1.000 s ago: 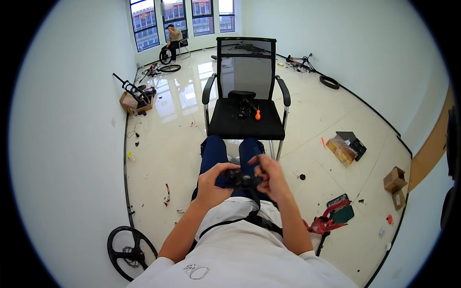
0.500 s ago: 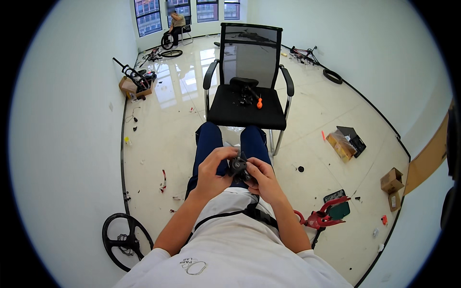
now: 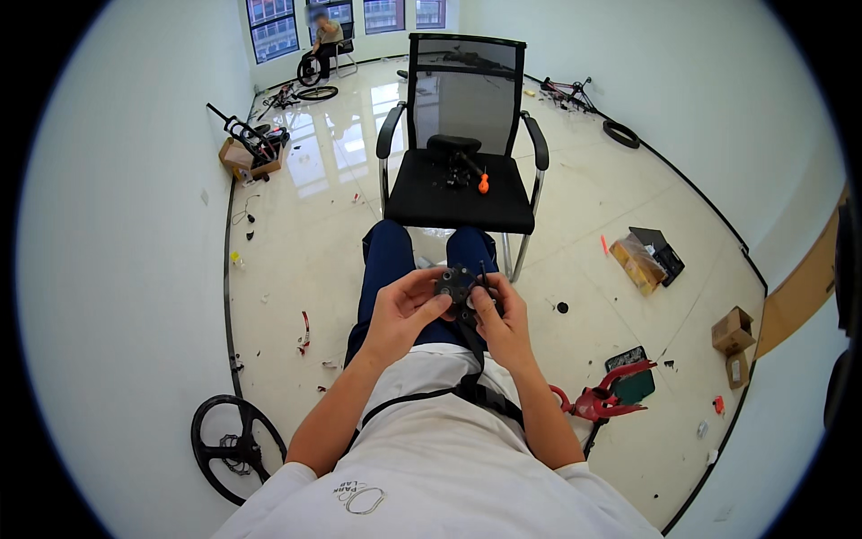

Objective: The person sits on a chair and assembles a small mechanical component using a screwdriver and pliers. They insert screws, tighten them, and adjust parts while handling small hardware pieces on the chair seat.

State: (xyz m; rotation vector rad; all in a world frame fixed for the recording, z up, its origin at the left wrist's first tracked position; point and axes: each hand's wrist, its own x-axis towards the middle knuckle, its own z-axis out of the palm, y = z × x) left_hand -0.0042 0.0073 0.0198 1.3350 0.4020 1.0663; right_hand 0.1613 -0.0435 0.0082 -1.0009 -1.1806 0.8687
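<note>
Above my lap, both hands hold a small black bicycle part that looks like a disc brake caliper. My left hand pinches its left side, thumb on the near face. My right hand grips the right side, with its thumb pressed against the face. Round bolts or knobs show on the side turned up to me. The fingers cover part of its edges. On the chair in front of my knees lie a black bicycle saddle and an orange-handled screwdriver.
The black mesh chair stands close ahead. A black spoked wheel lies at the lower left, a red clamp-like frame at my right. Boxes and an open tool case sit further right. A person sits far back.
My hands have turned the black part over, so a different face points up. My right thumb has moved onto that face, and my left thumb lies along it.
</note>
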